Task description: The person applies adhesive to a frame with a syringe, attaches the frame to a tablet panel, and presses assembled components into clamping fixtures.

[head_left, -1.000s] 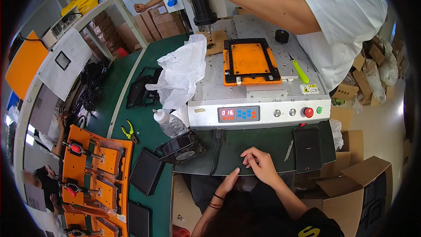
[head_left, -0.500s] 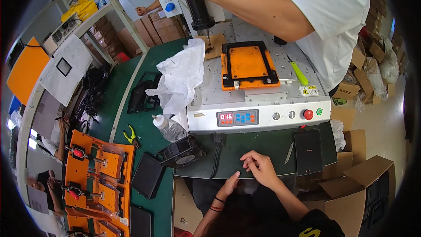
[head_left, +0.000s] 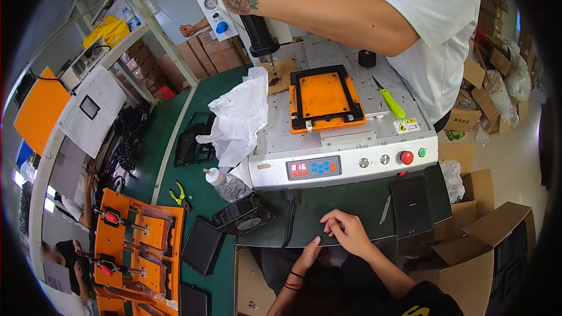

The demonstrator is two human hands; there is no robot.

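My right hand (head_left: 349,233) rests at the front edge of the green table, fingers loosely bent and apart, holding nothing I can see. Just left of it, my left hand (head_left: 305,256) lies at the same edge with its thumb outstretched; some of its fingers are hidden. Beyond both hands stands a grey machine (head_left: 351,167) with a lit display and buttons. On its top sits an orange fixture (head_left: 325,98) with a black frame (head_left: 353,96) around it. Across the machine, a co-worker in a white sleeve (head_left: 439,17) has a hand at a black cylindrical tool head (head_left: 257,35).
A black fan (head_left: 249,216), a clear bottle (head_left: 228,186) and crumpled white paper (head_left: 237,114) lie left of the machine. Further left are yellow-green pliers (head_left: 180,194) and orange clamp fixtures (head_left: 155,234). A black panel (head_left: 411,205), a thin blade (head_left: 385,209) and a green-handled knife (head_left: 393,104) are on the right.
The whole view has shifted slightly. The co-worker's arm has moved, and a round black piece behind it shows more fully. My hands stay in nearly the same pose.
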